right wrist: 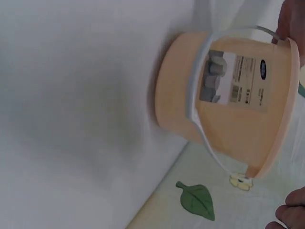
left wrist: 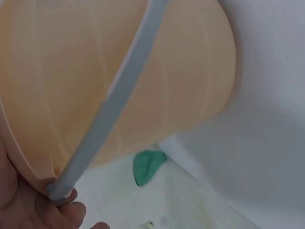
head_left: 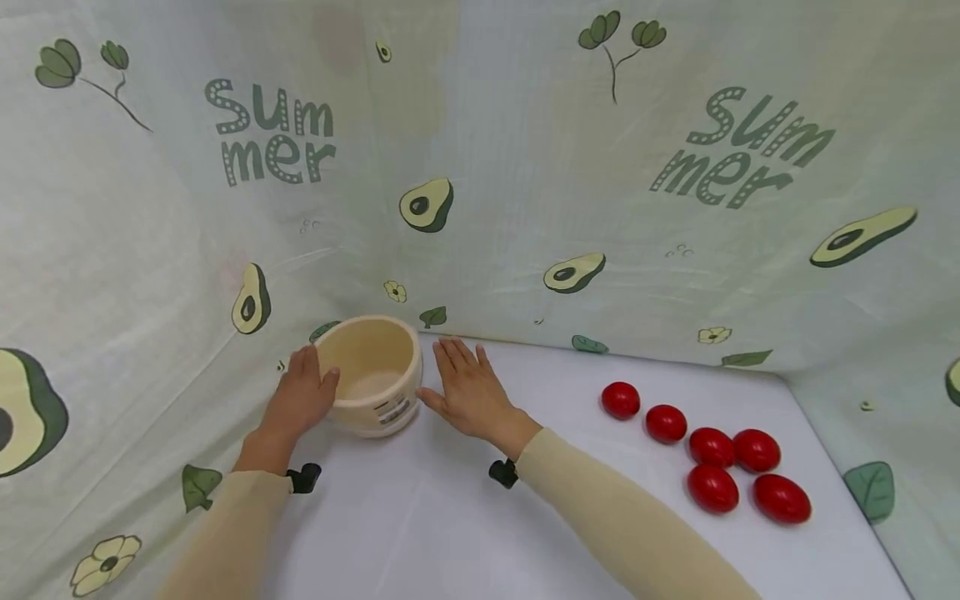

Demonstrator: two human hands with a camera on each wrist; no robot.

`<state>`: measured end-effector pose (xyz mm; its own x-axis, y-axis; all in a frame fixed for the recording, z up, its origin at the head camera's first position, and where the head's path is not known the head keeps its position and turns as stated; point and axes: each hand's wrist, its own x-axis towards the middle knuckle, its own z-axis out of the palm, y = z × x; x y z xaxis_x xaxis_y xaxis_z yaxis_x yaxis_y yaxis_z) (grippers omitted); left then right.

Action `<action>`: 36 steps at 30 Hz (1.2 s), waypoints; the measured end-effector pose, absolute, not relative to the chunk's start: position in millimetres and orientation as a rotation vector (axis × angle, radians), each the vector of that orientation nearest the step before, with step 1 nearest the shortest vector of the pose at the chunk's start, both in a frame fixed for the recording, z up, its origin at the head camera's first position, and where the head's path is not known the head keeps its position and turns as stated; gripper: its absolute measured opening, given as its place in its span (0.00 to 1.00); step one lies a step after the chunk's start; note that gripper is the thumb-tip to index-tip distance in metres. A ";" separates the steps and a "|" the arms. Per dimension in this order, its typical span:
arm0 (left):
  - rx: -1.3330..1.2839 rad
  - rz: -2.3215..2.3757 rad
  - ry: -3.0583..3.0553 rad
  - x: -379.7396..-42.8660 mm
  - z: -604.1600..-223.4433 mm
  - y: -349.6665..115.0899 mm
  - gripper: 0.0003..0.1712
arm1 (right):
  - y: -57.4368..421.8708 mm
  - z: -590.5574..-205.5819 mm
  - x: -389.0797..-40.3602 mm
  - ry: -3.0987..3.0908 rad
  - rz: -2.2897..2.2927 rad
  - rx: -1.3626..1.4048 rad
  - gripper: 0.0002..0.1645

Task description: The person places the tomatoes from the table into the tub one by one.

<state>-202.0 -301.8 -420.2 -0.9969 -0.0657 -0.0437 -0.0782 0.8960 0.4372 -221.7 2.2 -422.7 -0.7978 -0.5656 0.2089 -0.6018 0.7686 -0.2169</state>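
A cream-coloured bucket (head_left: 375,404) stands upright on the white table by the back left corner, its inside open to view. It bears a printed label (right wrist: 233,78) and a grey carrying handle (left wrist: 112,109) that hangs down its side. My left hand (head_left: 298,396) grips the rim on the left, thumb over the edge and fingers outside, beside the handle's joint. To the right of the bucket, my right hand (head_left: 476,396) is held with straight fingers and thumb spread, apart from it. Several glossy red egg-shaped things (head_left: 712,487) lie on the table at the right.
A pale cloth (head_left: 495,125) printed with avocados, leaves and lettering forms walls behind and at both sides of the white table (head_left: 420,533). The bucket is close to the left and back walls. Each wrist carries a small black camera (head_left: 303,478).
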 end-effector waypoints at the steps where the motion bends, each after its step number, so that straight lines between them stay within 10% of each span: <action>1: -0.049 0.679 3.041 -202.4 -420.7 -294.4 0.45 | 6.1 -421.6 -222.5 -2.835 0.428 0.920 0.51; 20: 0.810 0.526 2.897 -173.9 -419.3 -140.5 0.43 | 149.8 -417.8 -166.0 -2.968 0.638 0.661 0.49; 36: 0.545 0.358 3.068 -153.9 -417.8 -119.9 0.45 | 161.9 -420.4 -136.1 -2.972 0.482 0.493 0.48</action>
<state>-153.9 -119.9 -417.8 -0.9395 0.3408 0.0343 0.3395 0.9135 0.2240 -136.1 161.9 -420.4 -0.9438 -0.2999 0.1391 -0.3285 0.8980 -0.2926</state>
